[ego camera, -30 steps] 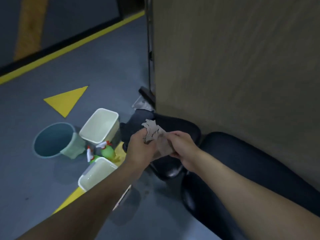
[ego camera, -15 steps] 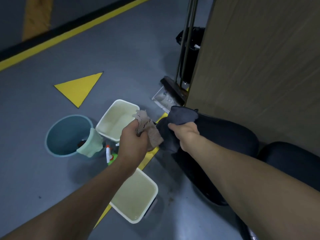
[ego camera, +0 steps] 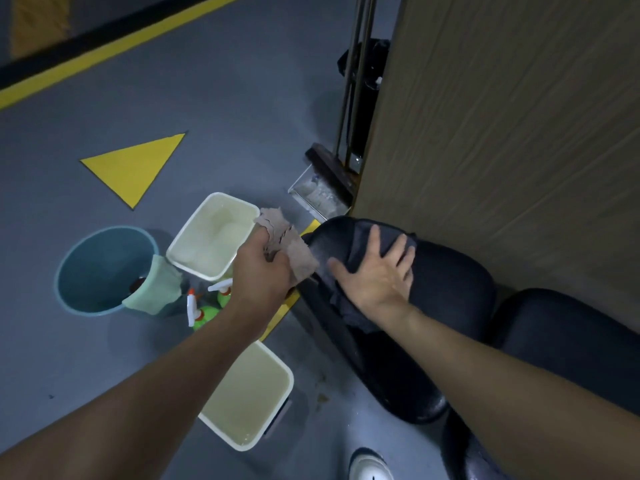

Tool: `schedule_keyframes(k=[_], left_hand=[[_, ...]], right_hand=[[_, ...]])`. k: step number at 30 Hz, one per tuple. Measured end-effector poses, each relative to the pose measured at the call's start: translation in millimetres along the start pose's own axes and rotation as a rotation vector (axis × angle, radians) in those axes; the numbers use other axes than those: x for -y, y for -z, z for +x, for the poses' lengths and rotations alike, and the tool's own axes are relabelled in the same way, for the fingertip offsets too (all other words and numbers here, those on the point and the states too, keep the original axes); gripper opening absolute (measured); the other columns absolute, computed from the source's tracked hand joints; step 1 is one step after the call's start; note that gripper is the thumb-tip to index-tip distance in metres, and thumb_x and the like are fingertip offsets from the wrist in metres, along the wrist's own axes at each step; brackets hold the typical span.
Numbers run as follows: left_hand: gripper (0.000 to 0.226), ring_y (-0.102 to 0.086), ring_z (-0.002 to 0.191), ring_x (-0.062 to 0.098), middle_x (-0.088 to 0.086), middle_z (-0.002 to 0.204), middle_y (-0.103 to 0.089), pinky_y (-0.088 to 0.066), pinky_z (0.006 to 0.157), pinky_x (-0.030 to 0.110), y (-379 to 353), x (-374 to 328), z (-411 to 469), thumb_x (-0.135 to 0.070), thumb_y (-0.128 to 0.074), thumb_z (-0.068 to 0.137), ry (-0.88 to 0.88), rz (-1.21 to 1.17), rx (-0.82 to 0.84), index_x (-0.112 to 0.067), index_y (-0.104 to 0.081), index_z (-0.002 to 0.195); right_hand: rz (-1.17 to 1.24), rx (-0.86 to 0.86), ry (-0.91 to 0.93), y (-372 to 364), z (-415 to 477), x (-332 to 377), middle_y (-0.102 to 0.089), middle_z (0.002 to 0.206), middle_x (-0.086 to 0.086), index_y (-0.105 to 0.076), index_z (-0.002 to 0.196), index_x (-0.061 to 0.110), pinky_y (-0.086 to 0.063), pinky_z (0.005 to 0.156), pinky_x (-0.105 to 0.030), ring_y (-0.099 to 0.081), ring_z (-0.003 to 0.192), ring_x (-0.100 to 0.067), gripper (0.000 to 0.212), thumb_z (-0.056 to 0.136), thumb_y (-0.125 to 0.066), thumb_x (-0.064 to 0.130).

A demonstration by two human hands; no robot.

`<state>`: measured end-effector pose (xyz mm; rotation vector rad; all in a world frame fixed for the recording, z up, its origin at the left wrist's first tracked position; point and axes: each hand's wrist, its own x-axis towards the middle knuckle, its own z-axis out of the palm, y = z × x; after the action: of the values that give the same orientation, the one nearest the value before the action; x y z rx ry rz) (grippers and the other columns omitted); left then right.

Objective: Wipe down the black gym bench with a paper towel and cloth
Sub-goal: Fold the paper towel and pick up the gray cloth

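The black gym bench (ego camera: pixel 450 289) runs along a wooden wall from centre to lower right, in two padded sections. A dark grey cloth (ego camera: pixel 360 237) lies draped over the near end pad. My right hand (ego camera: pixel 377 271) rests flat on that cloth with fingers spread, pressing it against the pad. My left hand (ego camera: pixel 259 271) hovers just left of the bench end, closed on a crumpled brownish paper towel (ego camera: pixel 287 240).
On the grey floor to the left stand a blue bucket (ego camera: pixel 86 271) with a pale green cloth (ego camera: pixel 152 289) over its rim, two white bins (ego camera: pixel 211 233) (ego camera: pixel 252 393), and green spray bottles (ego camera: pixel 204 310). A broom and dustpan (ego camera: pixel 322 188) lean by the wall. My shoe (ego camera: pixel 370 465) shows below.
My right hand has let go of its grip on the dark cloth and spread flat over it on the bench end. The left hand still holds the paper towel.
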<state>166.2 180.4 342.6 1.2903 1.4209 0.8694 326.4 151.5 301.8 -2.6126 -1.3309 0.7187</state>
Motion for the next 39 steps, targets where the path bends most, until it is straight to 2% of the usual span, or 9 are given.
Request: schedule_keyframes(k=[4,9,14,17,25,29,32,36,39], left_hand=[[0.034,-0.066,0.085,0.009,0.003,0.096,-0.071,-0.053,0.068,0.018,-15.1,-7.4,16.5,0.007,-0.047,0.090,-0.001,0.024,-0.004,-0.014,-0.065,0.110],[0.032,-0.066,0.083,0.019,0.006,0.096,-0.070,-0.056,0.069,0.033,-35.8,-16.0,29.2,0.005,-0.047,0.090,0.101,-0.120,0.016,-0.015,-0.063,0.110],[0.031,-0.039,0.057,0.022,0.011,0.069,-0.041,-0.032,0.046,0.028,-45.6,-6.6,36.4,0.006,-0.044,0.071,0.275,-0.257,0.041,0.006,-0.046,0.102],[0.028,-0.050,0.063,0.023,0.011,0.073,-0.050,-0.040,0.050,0.027,-49.2,-2.5,37.4,0.012,-0.041,0.076,0.331,-0.309,0.041,0.000,-0.052,0.099],[0.037,-0.064,0.094,0.027,0.009,0.101,-0.065,-0.055,0.068,0.034,-69.1,15.3,41.1,0.009,-0.046,0.079,0.362,-0.272,0.166,-0.011,-0.058,0.108],[0.039,-0.060,0.100,0.039,0.019,0.112,-0.059,-0.054,0.085,0.048,-68.9,36.5,43.7,-0.023,-0.061,0.077,0.178,0.581,0.195,-0.001,-0.058,0.109],[0.040,-0.059,0.093,0.036,0.023,0.105,-0.061,-0.051,0.083,0.040,-64.1,45.1,46.6,-0.030,-0.064,0.077,0.006,0.711,0.228,0.004,-0.061,0.098],[0.057,-0.047,0.106,0.037,0.024,0.117,-0.046,-0.044,0.091,0.045,-57.6,47.6,43.8,-0.030,-0.072,0.075,-0.140,0.768,0.125,0.005,-0.044,0.111],[0.050,-0.043,0.119,0.035,0.017,0.134,-0.043,-0.036,0.098,0.046,-53.9,50.3,34.0,-0.034,-0.059,0.084,-0.544,0.982,0.116,-0.008,-0.048,0.124]], right_hand=[[-0.206,-0.039,0.164,-12.5,14.0,-1.8,0.013,0.163,-0.020,-0.001,0.158,0.032,-0.007,0.120,-0.055,0.011,0.149,-0.044,0.071,0.099,-0.030,0.059],[-0.334,-0.050,0.345,-2.3,46.1,-4.5,0.005,0.166,-0.012,0.002,0.157,0.029,-0.009,0.120,-0.055,0.007,0.151,-0.038,0.066,0.102,-0.031,0.045],[-0.235,-0.142,0.214,2.5,43.6,-8.1,-0.006,0.163,-0.014,-0.012,0.157,0.022,-0.023,0.113,-0.050,-0.014,0.145,-0.036,0.072,0.097,-0.045,0.046],[-0.202,-0.065,0.028,13.2,27.6,-14.1,-0.014,0.151,-0.020,-0.012,0.155,0.028,-0.031,0.106,-0.046,-0.027,0.131,-0.038,0.088,0.086,-0.061,0.050],[0.684,-0.272,-0.259,68.4,8.4,-58.9,-0.060,0.110,-0.007,-0.051,0.126,0.012,-0.038,0.077,-0.023,-0.059,0.105,-0.027,0.041,0.088,-0.064,0.021],[0.176,-0.118,-0.293,47.9,-4.9,-62.7,-0.027,0.151,-0.019,-0.015,0.155,0.019,-0.032,0.106,-0.049,-0.028,0.138,-0.038,0.086,0.088,-0.062,0.048],[0.051,-0.011,-0.254,20.6,-11.0,-46.9,0.014,0.163,-0.015,0.008,0.156,0.033,-0.018,0.111,-0.063,0.001,0.149,-0.038,0.111,0.075,-0.051,0.083],[-0.170,-0.087,-0.189,-0.3,-12.2,-38.5,0.015,0.162,-0.019,-0.017,0.151,0.029,-0.021,0.110,-0.066,0.006,0.149,-0.043,0.079,0.088,-0.045,0.068],[-0.262,-0.187,-0.078,-8.3,-34.8,-53.5,0.008,0.165,-0.013,-0.035,0.135,0.021,-0.023,0.110,-0.064,0.002,0.150,-0.038,0.050,0.092,-0.043,0.046]])
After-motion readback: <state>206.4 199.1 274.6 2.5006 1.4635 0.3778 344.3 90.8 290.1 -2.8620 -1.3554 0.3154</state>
